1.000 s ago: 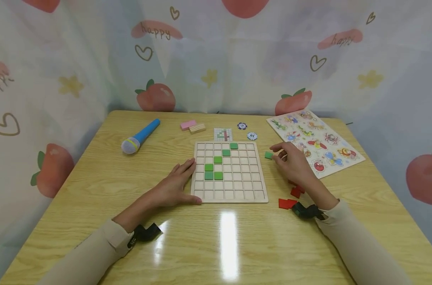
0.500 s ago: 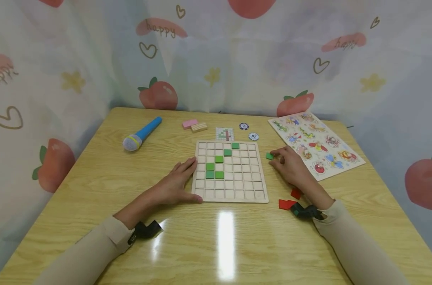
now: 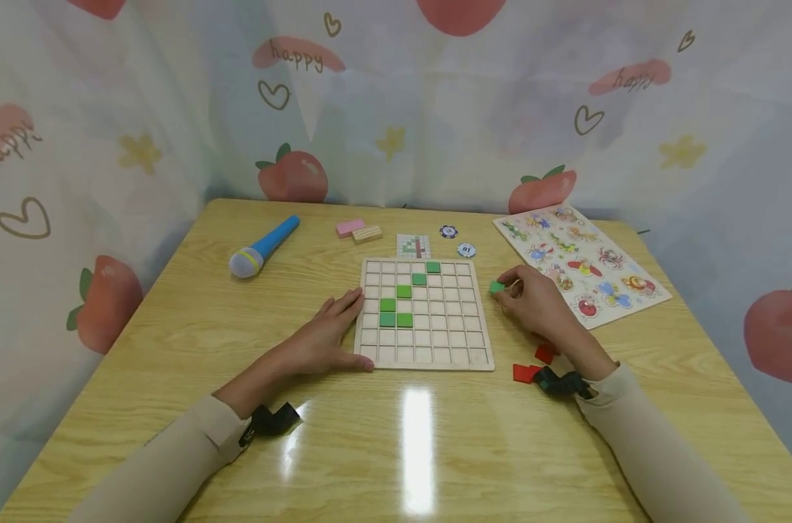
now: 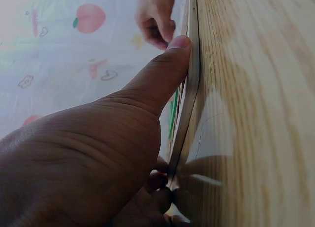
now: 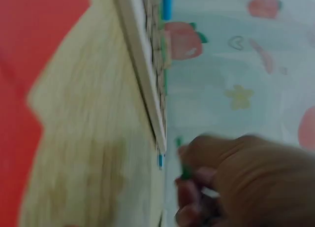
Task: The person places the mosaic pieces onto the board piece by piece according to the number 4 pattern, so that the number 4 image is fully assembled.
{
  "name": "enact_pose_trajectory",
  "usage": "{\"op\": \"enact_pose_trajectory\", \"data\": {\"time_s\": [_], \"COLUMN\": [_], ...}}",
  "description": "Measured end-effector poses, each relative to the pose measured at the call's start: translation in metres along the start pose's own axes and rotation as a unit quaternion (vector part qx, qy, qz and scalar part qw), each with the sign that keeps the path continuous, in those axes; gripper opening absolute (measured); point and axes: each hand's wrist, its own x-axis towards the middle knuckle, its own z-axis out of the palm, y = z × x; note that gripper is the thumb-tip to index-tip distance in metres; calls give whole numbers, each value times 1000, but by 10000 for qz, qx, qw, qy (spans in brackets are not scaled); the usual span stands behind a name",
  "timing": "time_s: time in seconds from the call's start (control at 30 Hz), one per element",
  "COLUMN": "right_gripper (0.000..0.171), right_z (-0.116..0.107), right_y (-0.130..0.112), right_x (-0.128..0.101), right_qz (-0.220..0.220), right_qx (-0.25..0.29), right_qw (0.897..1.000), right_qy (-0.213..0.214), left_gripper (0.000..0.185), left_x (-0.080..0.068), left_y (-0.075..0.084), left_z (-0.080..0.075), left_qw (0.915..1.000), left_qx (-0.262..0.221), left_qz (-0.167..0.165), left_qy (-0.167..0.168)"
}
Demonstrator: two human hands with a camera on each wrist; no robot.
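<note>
Head view first: the left hand (image 3: 321, 340) lies flat with fingers straight on the bench (image 3: 193, 305), its fingertips and thumb against the left edge of the wooden grid board (image 3: 425, 314), steadying it. The right hand (image 3: 534, 301) sits just right of the board and pinches a green tile (image 3: 496, 287) between thumb and fingertips, low over the bench and not yet above any cell. Five green tiles (image 3: 396, 312) already sit in the grid, running diagonally from upper middle to a small cluster lower left; most cells are bare, so the filling looks early. A small pattern card (image 3: 413, 246) lies just behind the board, and red tiles (image 3: 533, 365) lie near the right wrist, none yet placed.

Left wrist view: the thumb (image 4: 162, 74) presses straight along the board's edge (image 4: 189, 94); the other hand shows far off.

Right wrist view: blurred, but curled fingers (image 5: 197, 187) hold a sliver of green (image 5: 185, 174) just beside the board's corner (image 5: 160, 133).
</note>
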Motion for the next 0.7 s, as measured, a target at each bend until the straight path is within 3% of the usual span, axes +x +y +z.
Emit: {"op": "enact_pose_trajectory", "data": {"time_s": [0.17, 0.37, 0.57, 0.7], "right_gripper": [20, 17, 12, 6], "right_z": [-10, -2, 19, 31], "right_y": [-32, -73, -98, -103], "right_x": [-9, -10, -1, 3], "right_qz": [-812, -1662, -2138, -2201], "right_qx": [-8, -186, -324, -374], "right_qw": [9964, 9823, 9675, 9641], "right_qy": [-240, -847, -1309, -1435], "left_gripper": [132, 131, 131, 131], "left_x": [1, 1, 0, 0], "left_y": [0, 0, -2, -1], "left_z": [-1, 0, -1, 0], "left_qw": [10000, 9998, 9999, 9998], "left_qx": [-37, 61, 8, -50], "left_qz": [-37, 173, 154, 174], "left_qy": [-17, 58, 62, 48]}}
